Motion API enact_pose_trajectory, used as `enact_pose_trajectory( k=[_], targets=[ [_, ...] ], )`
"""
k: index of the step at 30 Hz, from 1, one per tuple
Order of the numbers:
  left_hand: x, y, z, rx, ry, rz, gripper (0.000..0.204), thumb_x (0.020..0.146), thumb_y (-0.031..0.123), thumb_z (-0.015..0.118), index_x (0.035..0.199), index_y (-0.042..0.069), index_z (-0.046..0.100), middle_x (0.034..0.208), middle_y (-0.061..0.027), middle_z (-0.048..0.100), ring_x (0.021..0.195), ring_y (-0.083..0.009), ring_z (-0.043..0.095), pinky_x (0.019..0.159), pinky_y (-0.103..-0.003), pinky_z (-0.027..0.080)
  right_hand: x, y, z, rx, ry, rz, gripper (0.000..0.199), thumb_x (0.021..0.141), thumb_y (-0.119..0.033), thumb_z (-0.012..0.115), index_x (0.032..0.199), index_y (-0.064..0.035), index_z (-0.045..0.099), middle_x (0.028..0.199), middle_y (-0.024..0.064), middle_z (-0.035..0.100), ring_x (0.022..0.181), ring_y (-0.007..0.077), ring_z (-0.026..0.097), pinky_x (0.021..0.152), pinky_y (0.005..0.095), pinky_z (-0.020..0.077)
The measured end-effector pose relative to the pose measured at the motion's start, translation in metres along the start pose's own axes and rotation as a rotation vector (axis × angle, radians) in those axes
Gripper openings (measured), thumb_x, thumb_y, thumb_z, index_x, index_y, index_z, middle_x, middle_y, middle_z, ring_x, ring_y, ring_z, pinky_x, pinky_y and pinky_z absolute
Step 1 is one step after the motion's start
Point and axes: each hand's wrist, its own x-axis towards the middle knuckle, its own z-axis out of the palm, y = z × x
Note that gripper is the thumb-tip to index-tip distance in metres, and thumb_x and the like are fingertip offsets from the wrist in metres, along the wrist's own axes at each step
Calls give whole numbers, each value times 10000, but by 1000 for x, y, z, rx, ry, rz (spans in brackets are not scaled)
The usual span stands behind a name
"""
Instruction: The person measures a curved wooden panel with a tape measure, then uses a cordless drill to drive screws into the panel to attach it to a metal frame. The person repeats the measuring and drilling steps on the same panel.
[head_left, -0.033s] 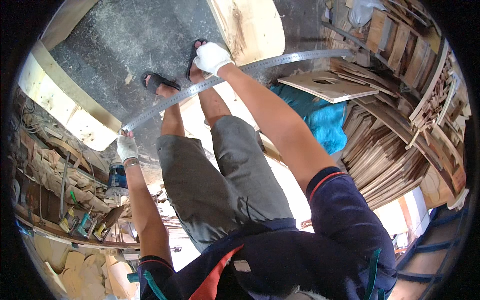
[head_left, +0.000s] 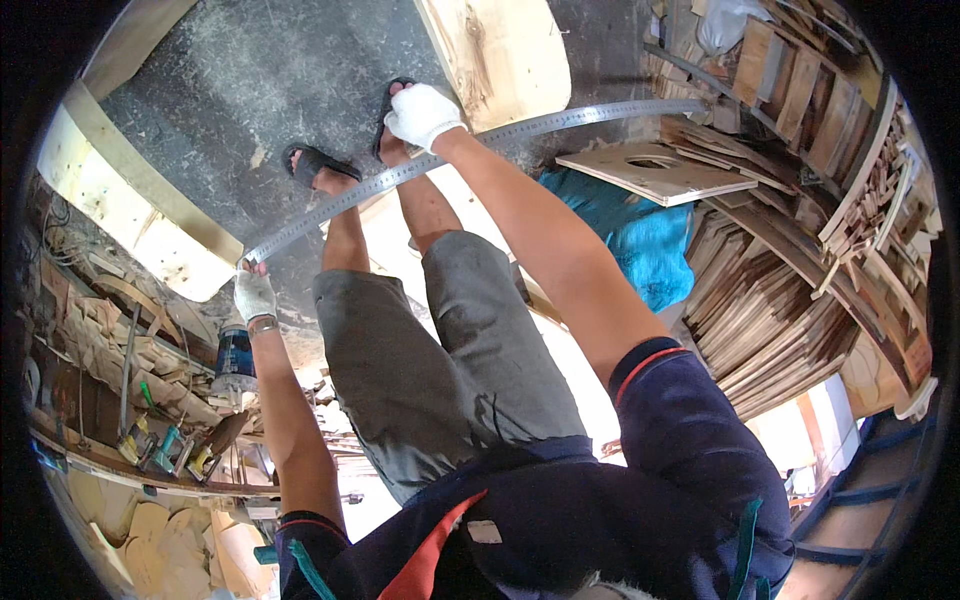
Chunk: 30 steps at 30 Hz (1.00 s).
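Observation:
A long steel ruler stretches from my left hand across in front of my shins to the far right, looking bowed in this view. My left hand, in a white glove with bare fingertips, pinches its left end beside the corner of a thick pale wooden board. Beyond the ruler's middle is my right hand, also white-gloved, with curled fingers close to my sandal. My right wrist passes over the ruler. What those fingers hold, if anything, is hidden.
Another pale board lies at the top, past the ruler. To the right are a plywood piece with a hole, a blue plastic sheet and stacked thin boards. Wood scraps, a dark can and hand tools fill the left.
My right hand and forearm have shifted very slightly to the left. The ruler and my left hand stay in place.

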Motion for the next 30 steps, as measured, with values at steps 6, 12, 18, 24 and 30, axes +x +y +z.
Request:
enact_pose_trajectory(
  k=[6, 12, 18, 24, 30],
  targets=[
    [8, -1, -1, -41, -77, 14, 304, 948, 121, 682, 1200, -26, 596, 1218, -126, 606, 1146, -244, 589, 1035, -392, 499, 5, -21, 12, -47, 55, -59, 354, 804, -362, 600, 889, -64, 772, 909, 268, 709, 909, 462, 689, 899, 525, 534],
    [15, -4, -4, -54, -67, 4, 319, 924, 125, 712, 1186, -22, 603, 1186, -124, 616, 1115, -243, 599, 1024, -389, 509, 10, 10, -8, 56, -28, 47, 323, 797, -303, 626, 864, -24, 775, 885, 257, 715, 884, 399, 711, 846, 463, 562],
    [8, -3, 2, -18, -92, 28, 243, 998, 150, 626, 1133, -48, 587, 1135, -129, 630, 1047, -224, 618, 1015, -348, 521, 0, -29, 1, 1, -23, 63, 297, 789, -308, 623, 840, -57, 774, 867, 229, 723, 870, 387, 718, 797, 482, 564],
    [-1, 0, 12, -41, -35, 14, 229, 999, 148, 624, 1126, -41, 598, 1134, -117, 627, 1058, -226, 611, 1007, -355, 521, 0, -22, -7, -38, -70, 80, 303, 793, -296, 621, 872, -49, 777, 955, 257, 713, 953, 405, 698, 864, 482, 547],
    [1, -2, 12, -27, -26, 35, 291, 962, 166, 679, 1177, -11, 594, 1165, -101, 608, 1116, -229, 587, 1043, -380, 487, -4, -17, -11, -98, -116, 127, 337, 772, -321, 625, 870, -36, 776, 944, 269, 712, 942, 413, 703, 866, 487, 552]
  ],
)
